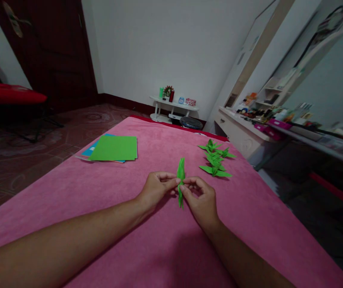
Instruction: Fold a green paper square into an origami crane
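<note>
A narrow piece of folded green paper (181, 170) stands upright between my hands, above the pink cloth (105, 228). From its left side my left hand (158, 187) pinches it near the middle with thumb and fingers. My right hand (200, 196) grips the same piece from the right, thumb and forefinger at its middle. The fingertips hide the centre of the fold. To the right lie several folded green paper shapes (215, 160) with pointed tips, grouped close together.
A stack of square paper, green sheet (116, 148) on top and blue beneath, lies at the back left of the cloth. Past the far edge stands a low white table (174, 103). A cluttered dresser (246, 128) is on the right, a red chair (9, 94) on the left.
</note>
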A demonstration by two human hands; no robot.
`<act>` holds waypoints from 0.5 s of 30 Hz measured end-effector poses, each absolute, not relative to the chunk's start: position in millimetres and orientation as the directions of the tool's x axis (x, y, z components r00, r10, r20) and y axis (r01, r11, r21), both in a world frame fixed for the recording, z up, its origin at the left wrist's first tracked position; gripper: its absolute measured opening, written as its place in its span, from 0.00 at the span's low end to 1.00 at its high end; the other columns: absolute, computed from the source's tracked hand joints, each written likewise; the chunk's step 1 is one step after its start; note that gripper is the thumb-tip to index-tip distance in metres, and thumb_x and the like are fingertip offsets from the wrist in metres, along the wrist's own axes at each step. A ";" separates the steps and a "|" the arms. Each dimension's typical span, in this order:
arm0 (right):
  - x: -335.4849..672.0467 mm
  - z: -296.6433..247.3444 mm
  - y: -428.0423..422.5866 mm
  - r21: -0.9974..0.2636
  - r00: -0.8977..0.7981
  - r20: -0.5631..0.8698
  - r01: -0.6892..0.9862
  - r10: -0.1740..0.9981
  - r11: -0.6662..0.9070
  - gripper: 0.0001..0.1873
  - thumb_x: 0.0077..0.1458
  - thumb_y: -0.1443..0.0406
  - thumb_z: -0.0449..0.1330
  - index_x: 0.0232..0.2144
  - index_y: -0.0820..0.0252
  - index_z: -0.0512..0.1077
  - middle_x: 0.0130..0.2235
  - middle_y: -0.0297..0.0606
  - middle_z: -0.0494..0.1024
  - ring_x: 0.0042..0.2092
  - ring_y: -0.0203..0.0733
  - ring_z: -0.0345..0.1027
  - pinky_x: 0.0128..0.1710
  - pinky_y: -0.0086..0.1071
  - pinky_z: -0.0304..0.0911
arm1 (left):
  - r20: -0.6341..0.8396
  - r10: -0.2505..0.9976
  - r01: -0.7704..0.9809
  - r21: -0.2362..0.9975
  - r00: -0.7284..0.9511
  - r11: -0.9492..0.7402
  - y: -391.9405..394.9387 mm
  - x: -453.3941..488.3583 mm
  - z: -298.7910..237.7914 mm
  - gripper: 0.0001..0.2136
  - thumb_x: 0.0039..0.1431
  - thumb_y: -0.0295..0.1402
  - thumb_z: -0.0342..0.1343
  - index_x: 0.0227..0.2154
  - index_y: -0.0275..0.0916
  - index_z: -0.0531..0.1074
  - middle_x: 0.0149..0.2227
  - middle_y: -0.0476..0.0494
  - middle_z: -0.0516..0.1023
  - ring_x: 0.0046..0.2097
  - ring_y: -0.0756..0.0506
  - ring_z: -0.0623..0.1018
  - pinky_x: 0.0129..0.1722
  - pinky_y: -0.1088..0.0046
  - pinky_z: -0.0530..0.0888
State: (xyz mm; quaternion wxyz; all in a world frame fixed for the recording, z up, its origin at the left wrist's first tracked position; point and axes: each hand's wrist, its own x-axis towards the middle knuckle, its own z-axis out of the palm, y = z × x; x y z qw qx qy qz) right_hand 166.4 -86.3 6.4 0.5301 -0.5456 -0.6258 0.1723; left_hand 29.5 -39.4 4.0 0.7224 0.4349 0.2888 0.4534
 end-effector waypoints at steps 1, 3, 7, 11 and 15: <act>166.4 6.4 -85.9 -0.806 0.163 0.466 0.483 0.870 0.341 0.04 0.50 0.66 0.60 0.31 0.60 0.70 0.28 0.34 0.72 0.30 0.37 0.67 0.31 0.30 0.65 | -0.021 0.908 -0.403 0.892 0.417 0.205 -39.8 29.7 4.5 0.10 0.45 0.33 0.64 0.26 0.30 0.75 0.23 0.44 0.75 0.23 0.52 0.72 0.25 0.76 0.69; 166.3 6.6 -85.1 -0.827 0.173 0.451 0.450 0.876 0.337 0.04 0.50 0.66 0.60 0.31 0.60 0.70 0.28 0.34 0.73 0.30 0.37 0.68 0.31 0.30 0.65 | -0.019 0.910 -0.394 0.898 0.413 0.198 -40.6 30.2 5.6 0.10 0.45 0.33 0.64 0.26 0.30 0.75 0.22 0.44 0.75 0.22 0.53 0.71 0.24 0.76 0.68; 166.2 5.4 -84.4 -0.849 0.187 0.428 0.420 0.884 0.321 0.05 0.49 0.65 0.60 0.31 0.60 0.69 0.28 0.34 0.72 0.30 0.37 0.68 0.31 0.30 0.65 | -0.015 0.907 -0.374 0.908 0.421 0.188 -41.2 30.1 7.3 0.10 0.44 0.33 0.64 0.26 0.30 0.75 0.21 0.45 0.75 0.21 0.53 0.71 0.23 0.77 0.67; 166.1 4.7 -85.3 -0.884 0.200 0.388 0.356 0.900 0.302 0.06 0.49 0.65 0.60 0.32 0.59 0.67 0.28 0.33 0.71 0.29 0.36 0.67 0.27 0.27 0.63 | -0.012 0.913 -0.347 0.923 0.408 0.168 -41.1 29.7 8.9 0.09 0.45 0.34 0.64 0.24 0.31 0.75 0.19 0.46 0.74 0.20 0.53 0.70 0.22 0.77 0.66; 166.4 8.4 -85.5 -0.923 0.227 0.339 0.266 0.913 0.277 0.04 0.50 0.66 0.58 0.30 0.59 0.67 0.25 0.30 0.69 0.26 0.34 0.64 0.24 0.26 0.60 | -0.032 0.928 -0.335 0.927 0.372 0.166 -42.6 29.6 12.1 0.10 0.43 0.35 0.65 0.23 0.31 0.75 0.19 0.47 0.73 0.19 0.54 0.69 0.21 0.78 0.65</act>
